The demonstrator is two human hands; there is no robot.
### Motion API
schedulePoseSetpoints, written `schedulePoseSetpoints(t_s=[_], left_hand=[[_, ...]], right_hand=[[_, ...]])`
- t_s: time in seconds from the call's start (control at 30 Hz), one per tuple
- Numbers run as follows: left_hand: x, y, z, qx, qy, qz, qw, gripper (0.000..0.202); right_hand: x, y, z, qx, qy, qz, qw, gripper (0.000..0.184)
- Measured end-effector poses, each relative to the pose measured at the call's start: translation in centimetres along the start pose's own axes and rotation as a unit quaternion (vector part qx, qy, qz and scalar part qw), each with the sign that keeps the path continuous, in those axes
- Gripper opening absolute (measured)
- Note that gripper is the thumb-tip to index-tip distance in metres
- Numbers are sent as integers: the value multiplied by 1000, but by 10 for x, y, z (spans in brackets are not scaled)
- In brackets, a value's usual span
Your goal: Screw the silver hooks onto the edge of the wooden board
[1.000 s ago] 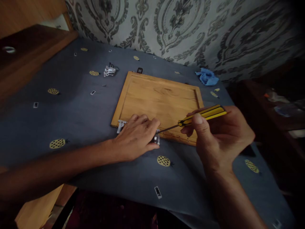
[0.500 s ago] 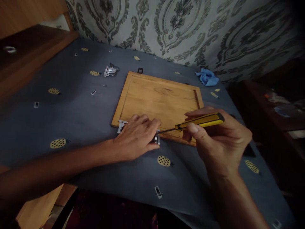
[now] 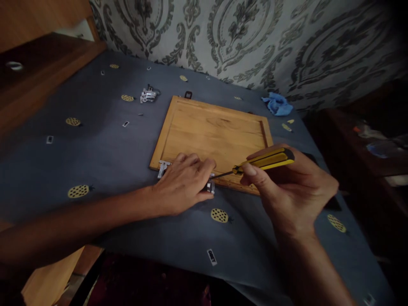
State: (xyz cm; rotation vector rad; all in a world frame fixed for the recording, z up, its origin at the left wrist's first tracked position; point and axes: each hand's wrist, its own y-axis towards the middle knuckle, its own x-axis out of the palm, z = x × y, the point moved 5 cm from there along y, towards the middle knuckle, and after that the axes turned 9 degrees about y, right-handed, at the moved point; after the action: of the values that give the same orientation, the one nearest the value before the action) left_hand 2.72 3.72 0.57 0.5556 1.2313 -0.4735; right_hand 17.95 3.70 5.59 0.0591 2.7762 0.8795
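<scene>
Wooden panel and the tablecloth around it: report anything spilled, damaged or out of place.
No spill or damage shows. Slightly untidy: a blue cloth, bunched near the far right corner of the wooden panel, and a tiny screw-like piece, loose on the tablecloth apart from the heaped hinges.

Lettering, possibly "OBEY", is seen on a white patch [image 3: 212, 257] printed on the blue-grey tablecloth [image 3: 178, 242]; smaller patches [image 3: 126, 124] cannot be read.

Crumpled blue wad [image 3: 277, 104] nr far R corner of grey-blue pineapple-print tablecloth [image 3: 105, 148]; grey-&-white damask-patterned wall [image 3: 204, 51] behind; brn wooden cabinet [image 3: 41, 17] at far L.
</scene>
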Motion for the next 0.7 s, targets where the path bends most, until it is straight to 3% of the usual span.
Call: schedulePoseSetpoints(t_s=[0.13, 0.23, 0.33, 0.43, 0.57, 0.7], left_hand=[[0, -1, 0, 3, -7, -1, 1000, 44], [0, -1, 0, 3, -9, -7, 1000, 43], [-1, 0, 1, -2, -7, -15, 1000, 43], [-2, 0, 0, -8, -7, -16, 1000, 42], [-1, -1, -1, -5, -9, -2, 1000, 41], [2, -3, -2, -1, -10, 19, 1000, 45]], right_hand=[[-9, -3, -5, -48, 16, 93, 994, 9], [-18, -4, 5, -17, 43, 132, 990, 14], [-15, -1, 25, 89, 37, 39, 995, 23], [-7, -2, 42, 176, 31, -62, 982, 35], [7, -9, 54, 242, 12, -161, 957, 43], [13, -14, 58, 264, -10, -196, 944, 45]])
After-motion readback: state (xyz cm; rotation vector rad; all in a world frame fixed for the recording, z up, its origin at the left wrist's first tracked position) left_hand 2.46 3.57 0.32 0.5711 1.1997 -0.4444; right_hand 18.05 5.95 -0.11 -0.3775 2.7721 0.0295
